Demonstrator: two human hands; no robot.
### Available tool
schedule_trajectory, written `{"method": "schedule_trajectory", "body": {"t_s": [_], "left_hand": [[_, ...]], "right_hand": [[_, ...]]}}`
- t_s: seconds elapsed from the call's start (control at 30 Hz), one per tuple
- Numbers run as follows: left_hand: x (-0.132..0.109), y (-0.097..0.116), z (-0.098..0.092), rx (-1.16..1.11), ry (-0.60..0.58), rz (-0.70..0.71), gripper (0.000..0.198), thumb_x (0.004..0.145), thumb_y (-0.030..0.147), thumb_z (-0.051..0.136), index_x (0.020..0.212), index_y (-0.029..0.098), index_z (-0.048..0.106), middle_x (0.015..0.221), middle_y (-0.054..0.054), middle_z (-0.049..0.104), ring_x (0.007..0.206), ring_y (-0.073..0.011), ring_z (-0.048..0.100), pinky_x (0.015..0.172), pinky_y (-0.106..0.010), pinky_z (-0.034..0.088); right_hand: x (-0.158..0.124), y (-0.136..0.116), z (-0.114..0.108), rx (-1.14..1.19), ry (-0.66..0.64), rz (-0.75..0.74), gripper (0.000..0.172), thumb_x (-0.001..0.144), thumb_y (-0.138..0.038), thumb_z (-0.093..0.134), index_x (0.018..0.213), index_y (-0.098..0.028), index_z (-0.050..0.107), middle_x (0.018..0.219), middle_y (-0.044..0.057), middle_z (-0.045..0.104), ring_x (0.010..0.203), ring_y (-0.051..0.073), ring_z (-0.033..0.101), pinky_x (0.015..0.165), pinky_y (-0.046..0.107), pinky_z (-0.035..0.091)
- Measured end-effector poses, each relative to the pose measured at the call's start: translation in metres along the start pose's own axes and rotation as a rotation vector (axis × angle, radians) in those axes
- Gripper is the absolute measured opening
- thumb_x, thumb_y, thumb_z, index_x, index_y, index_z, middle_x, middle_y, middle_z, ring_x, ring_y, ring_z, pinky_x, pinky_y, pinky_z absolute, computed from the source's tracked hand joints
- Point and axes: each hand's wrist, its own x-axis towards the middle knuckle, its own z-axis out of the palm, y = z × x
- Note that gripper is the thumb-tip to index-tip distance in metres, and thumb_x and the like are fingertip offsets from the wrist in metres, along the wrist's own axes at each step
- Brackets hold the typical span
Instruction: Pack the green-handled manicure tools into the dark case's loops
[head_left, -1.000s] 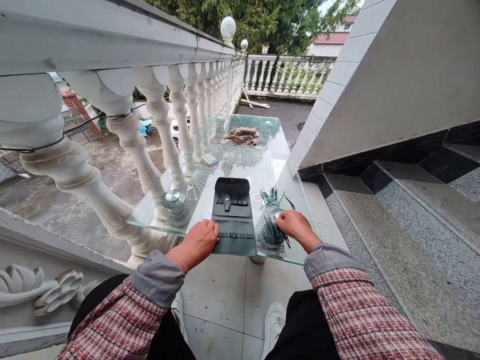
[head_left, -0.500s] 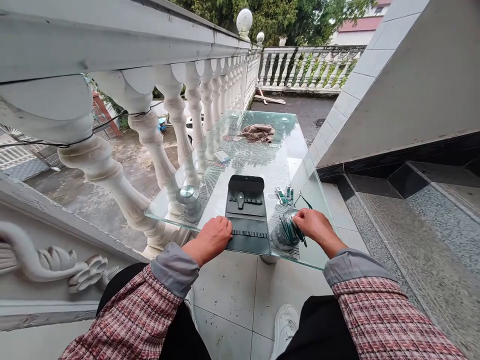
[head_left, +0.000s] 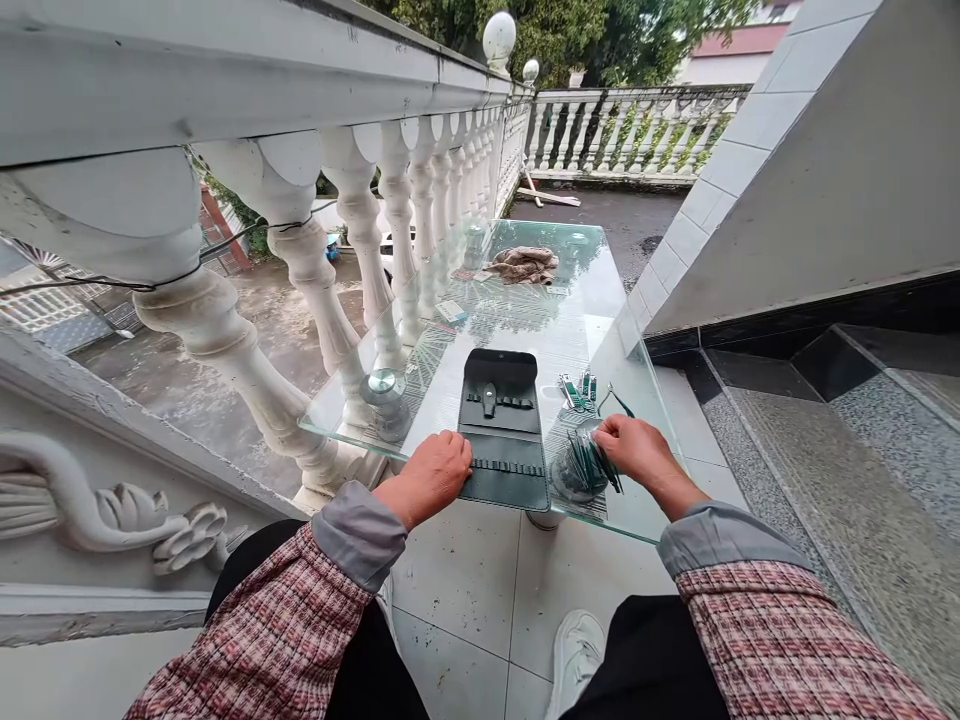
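Two hands [head_left: 431, 475]; one black case [head_left: 501, 420]; one glass table [head_left: 525, 325]; one cloth [head_left: 523, 266]; slim tools [head_left: 581, 460] too bunched to count.

head view, forward-down over glass table [head_left: 517, 325]

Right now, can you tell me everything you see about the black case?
The black case looks like smooth leather and lies unfolded on the glass table, its near end at the table's near edge. Its far flap has rounded corners and a small round fastener. Two rows of little loops run across it, and a dark tab with a round stud sits by the upper row. The left hand touches its left edge.
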Motion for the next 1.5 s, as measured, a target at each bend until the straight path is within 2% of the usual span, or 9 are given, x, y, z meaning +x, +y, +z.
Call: {"method": "schedule_trajectory", "body": {"t_s": [0.27, 0.47, 0.67, 0.93, 1.13, 1.3, 1.5], "left_hand": [[0.001, 0.0, -0.005, -0.038, -0.031, -0.001, 0.025, 0.093, 0.027, 0.046, 0.104, 0.006, 0.055, 0.089, -0.014, 0.057, 0.082, -0.0245, 0.051, 0.064, -0.033, 0.038], [-0.001, -0.004, -0.018, -0.108, -0.07, -0.055, 0.029, 0.091, 0.032, 0.052, 0.105, 0.008, 0.054, 0.095, -0.014, 0.058, 0.088, -0.0259, 0.053, 0.067, -0.033, 0.04], [-0.008, -0.018, -0.027, -0.168, -0.101, -0.143, 0.034, 0.083, 0.041, 0.064, 0.098, 0.012, 0.056, 0.092, -0.009, 0.059, 0.088, -0.024, 0.054, 0.068, -0.031, 0.042], [-0.006, -0.016, -0.024, -0.236, -0.083, -0.107, 0.018, 0.085, 0.031, 0.062, 0.096, 0.017, 0.059, 0.101, -0.007, 0.058, 0.095, -0.0208, 0.052, 0.073, -0.029, 0.044], [-0.002, -0.011, -0.022, -0.253, -0.091, -0.062, 0.009, 0.087, 0.024, 0.058, 0.091, 0.016, 0.059, 0.1, -0.007, 0.058, 0.094, -0.0205, 0.052, 0.075, -0.029, 0.045], [0.0, -0.008, -0.019, -0.242, -0.08, -0.062, 0.008, 0.09, 0.018, 0.05, 0.091, 0.015, 0.057, 0.098, -0.008, 0.057, 0.092, -0.0211, 0.052, 0.074, -0.031, 0.046], [0.004, -0.007, -0.014, -0.222, -0.051, -0.05, 0.011, 0.088, 0.009, 0.046, 0.09, 0.013, 0.056, 0.094, -0.01, 0.057, 0.088, -0.0222, 0.052, 0.074, -0.034, 0.046]], "right_hand": [[0.002, 0.002, 0.0, 0.071, 0.013, 0.017, 0.017, 0.073, -0.03, 0.053, 0.058, -0.021, 0.057, 0.059, 0.0, 0.061, 0.057, 0.014, 0.051, 0.053, 0.025, 0.032], [0.005, 0.007, 0.004, 0.168, -0.01, 0.047, 0.013, 0.071, -0.029, 0.055, 0.07, -0.021, 0.065, 0.063, 0.0, 0.065, 0.059, 0.014, 0.057, 0.056, 0.024, 0.039], [0.009, 0.013, 0.007, 0.252, -0.01, 0.081, 0.023, 0.069, -0.03, 0.057, 0.085, -0.02, 0.069, 0.067, 0.002, 0.068, 0.057, 0.016, 0.059, 0.057, 0.027, 0.044], [0.006, 0.015, 0.005, 0.334, -0.021, 0.078, 0.019, 0.07, -0.031, 0.056, 0.078, -0.021, 0.07, 0.063, 0.001, 0.068, 0.053, 0.015, 0.059, 0.054, 0.026, 0.045], [0.006, 0.015, 0.008, 0.387, -0.015, 0.085, 0.015, 0.068, -0.029, 0.058, 0.073, -0.02, 0.069, 0.057, 0.0, 0.064, 0.049, 0.014, 0.057, 0.054, 0.026, 0.044], [0.006, 0.015, 0.009, 0.462, -0.011, 0.104, 0.012, 0.067, -0.027, 0.059, 0.072, -0.02, 0.068, 0.055, -0.001, 0.063, 0.048, 0.013, 0.056, 0.054, 0.026, 0.046], [0.002, 0.008, 0.006, 0.595, -0.02, 0.12, 0.009, 0.068, -0.024, 0.059, 0.071, -0.018, 0.065, 0.052, -0.002, 0.059, 0.044, 0.011, 0.053, 0.047, 0.023, 0.045]]}}
